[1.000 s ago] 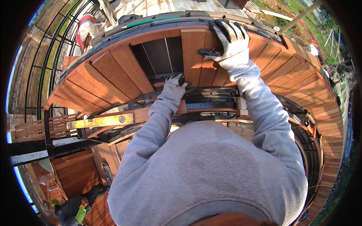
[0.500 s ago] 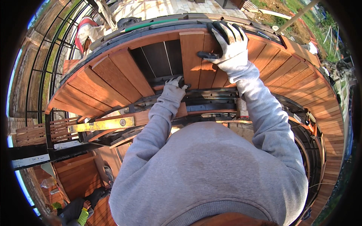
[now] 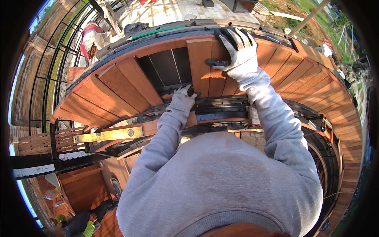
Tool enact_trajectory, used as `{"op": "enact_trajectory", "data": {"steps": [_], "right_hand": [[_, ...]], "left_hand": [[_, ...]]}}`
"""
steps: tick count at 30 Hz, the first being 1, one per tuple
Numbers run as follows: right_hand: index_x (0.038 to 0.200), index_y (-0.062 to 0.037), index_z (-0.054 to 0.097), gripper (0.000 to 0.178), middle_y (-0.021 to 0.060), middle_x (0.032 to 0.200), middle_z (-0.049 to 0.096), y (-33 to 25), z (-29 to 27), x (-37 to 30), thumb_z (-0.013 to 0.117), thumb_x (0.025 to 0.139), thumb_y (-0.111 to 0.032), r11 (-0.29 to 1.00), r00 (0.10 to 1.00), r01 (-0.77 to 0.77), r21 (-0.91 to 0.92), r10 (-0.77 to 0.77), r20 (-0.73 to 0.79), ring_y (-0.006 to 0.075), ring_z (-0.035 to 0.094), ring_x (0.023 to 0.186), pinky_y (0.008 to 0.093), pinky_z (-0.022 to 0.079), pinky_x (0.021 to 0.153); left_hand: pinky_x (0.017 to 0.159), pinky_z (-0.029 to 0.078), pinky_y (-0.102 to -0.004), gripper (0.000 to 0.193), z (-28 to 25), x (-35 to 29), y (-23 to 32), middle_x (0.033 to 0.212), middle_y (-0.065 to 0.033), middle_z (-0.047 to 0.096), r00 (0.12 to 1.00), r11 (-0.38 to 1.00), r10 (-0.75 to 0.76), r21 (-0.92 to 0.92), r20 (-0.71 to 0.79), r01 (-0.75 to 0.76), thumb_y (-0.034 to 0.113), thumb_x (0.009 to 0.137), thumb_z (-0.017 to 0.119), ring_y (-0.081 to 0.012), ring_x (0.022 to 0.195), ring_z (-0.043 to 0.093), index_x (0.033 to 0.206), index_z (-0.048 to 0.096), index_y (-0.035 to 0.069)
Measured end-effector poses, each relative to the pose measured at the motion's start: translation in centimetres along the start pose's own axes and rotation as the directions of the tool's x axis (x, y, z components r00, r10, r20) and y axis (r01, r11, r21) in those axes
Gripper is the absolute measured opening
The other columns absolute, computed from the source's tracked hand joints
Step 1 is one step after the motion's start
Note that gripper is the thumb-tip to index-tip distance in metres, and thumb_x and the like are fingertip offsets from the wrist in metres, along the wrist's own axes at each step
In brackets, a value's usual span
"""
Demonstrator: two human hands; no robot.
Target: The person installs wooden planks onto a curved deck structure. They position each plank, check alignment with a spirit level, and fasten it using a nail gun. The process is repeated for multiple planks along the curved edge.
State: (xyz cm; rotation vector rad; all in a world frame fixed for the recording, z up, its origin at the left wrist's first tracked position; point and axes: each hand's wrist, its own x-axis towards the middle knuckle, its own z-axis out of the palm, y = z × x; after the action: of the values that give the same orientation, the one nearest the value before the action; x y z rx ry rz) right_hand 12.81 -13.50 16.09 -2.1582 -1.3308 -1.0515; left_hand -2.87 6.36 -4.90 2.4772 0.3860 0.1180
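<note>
Both my hands wear white gloves with black fingertips. My right hand (image 3: 239, 53) is open on the reddish-brown wooden planks (image 3: 219, 81), fingers spread up to their far edge and thumb out to the left. My left hand (image 3: 183, 98) is closed, with its fingers bent at the near left corner of a lighter plank (image 3: 199, 65); whatever they grip is hidden. Just beyond it is a gap between planks, where a dark panel (image 3: 162, 68) with thin pale lines shows. More planks (image 3: 125, 87) fan out left of the gap.
A yellow spirit level (image 3: 108, 134) lies left of my left forearm. Black curved metal framing (image 3: 221, 108) runs below the planks. A co-worker (image 3: 85, 219) in dark clothes is at lower left. Curved planking (image 3: 349, 138) continues down the right side.
The whole view has shifted slightly downward. Both hands keep nearly the same places on the planks.
</note>
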Motion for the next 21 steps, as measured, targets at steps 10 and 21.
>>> {"op": "enact_trajectory", "data": {"steps": [10,21], "right_hand": [[0.145,-0.0181,0.057,0.092,0.0093,0.141,0.058,-0.3,-0.4,0.1,0.082,0.069,-0.064,1.0,1.0,0.011,-0.011,-0.011,0.003,0.0316,0.051,0.133,0.0523,0.037,0.113],[0.146,-0.0184,0.056,0.093,0.0095,0.143,0.056,0.0,-0.5,-0.2,0.08,0.069,-0.066,1.0,1.0,0.007,-0.011,-0.007,0.016,0.0311,0.049,0.134,0.0518,0.036,0.114]], "left_hand": [[0.112,0.042,-0.0447,0.054,0.6,0.0,-0.8,0.128,-0.0217,0.066,0.999,0.999,0.026,0.045,-0.023,-0.025,0.033,0.087,0.075,-0.0395,0.126,0.057,0.134,0.063,0.008],[0.107,0.045,-0.0456,0.049,0.2,0.0,0.2,0.121,-0.0202,0.069,0.999,1.0,0.005,-0.002,-0.045,-0.005,0.032,0.084,0.078,-0.0393,0.119,0.061,0.126,0.067,0.008]]}}
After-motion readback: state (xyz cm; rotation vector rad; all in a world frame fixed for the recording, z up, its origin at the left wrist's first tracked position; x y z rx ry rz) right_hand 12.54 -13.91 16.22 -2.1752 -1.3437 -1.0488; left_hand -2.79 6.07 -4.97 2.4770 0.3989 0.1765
